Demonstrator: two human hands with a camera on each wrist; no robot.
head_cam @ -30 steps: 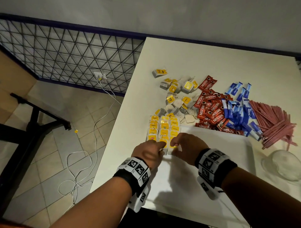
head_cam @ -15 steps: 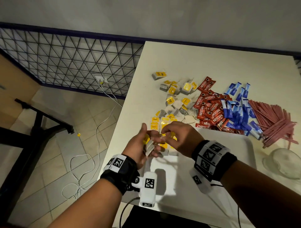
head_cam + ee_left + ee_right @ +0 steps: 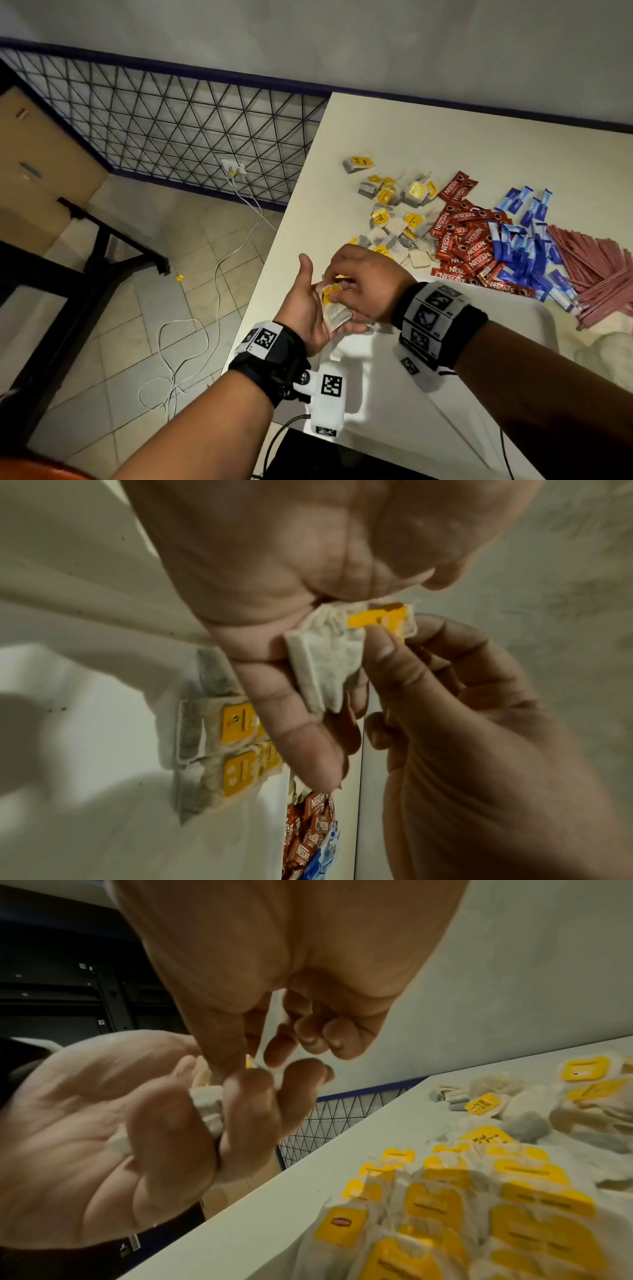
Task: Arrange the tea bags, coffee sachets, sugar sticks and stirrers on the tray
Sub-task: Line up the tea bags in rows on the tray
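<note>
In the lower middle of the head view the left hand [image 3: 306, 310] is turned palm-up with the thumb raised, its fingers curled under a small stack of tea bags [image 3: 334, 308] held above the near left corner of the white tray [image 3: 394, 394]. Just to its right the right hand [image 3: 368, 286] arches over the stack, thumb and forefinger pinching the top bag's yellow tag [image 3: 375, 618]. The held bags are pale, flat paper pouches; further right, across the tabletop [image 3: 411, 137], lie loose tea bags [image 3: 394, 212], red coffee sachets [image 3: 466, 240], blue sugar sticks [image 3: 527, 240] and pink stirrers [image 3: 592, 274].
</note>
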